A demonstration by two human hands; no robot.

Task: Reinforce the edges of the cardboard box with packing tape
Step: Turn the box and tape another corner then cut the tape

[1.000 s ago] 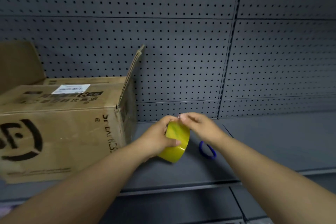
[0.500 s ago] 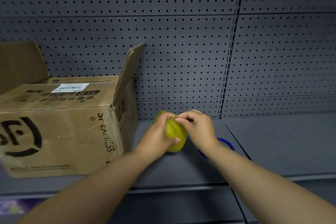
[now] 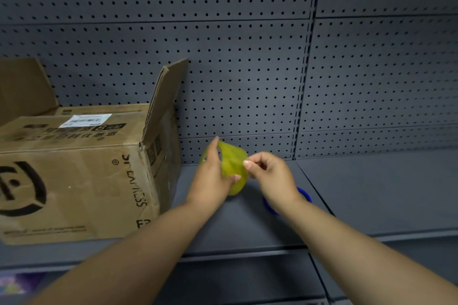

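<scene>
Tape roll [image 3: 231, 168] gripped in left hand [image 3: 210, 176], right hand [image 3: 270, 176] fingers [image 3: 247, 164] pinched at its edge, cardboard box [image 3: 79, 176] left

**Bare arms, bare hands**

My arms are uncovered from the bottom of the frame up to the wrists; no sleeve shows on either. My left hand [image 3: 210, 181] and right hand [image 3: 272, 178] wear nothing: I see no glove, ring, watch or band. My nails are short and pale, plain at the tips; one shows on the left thumb and one on a right fingertip. Both forearms look smooth, with no marks I can make out.
</scene>
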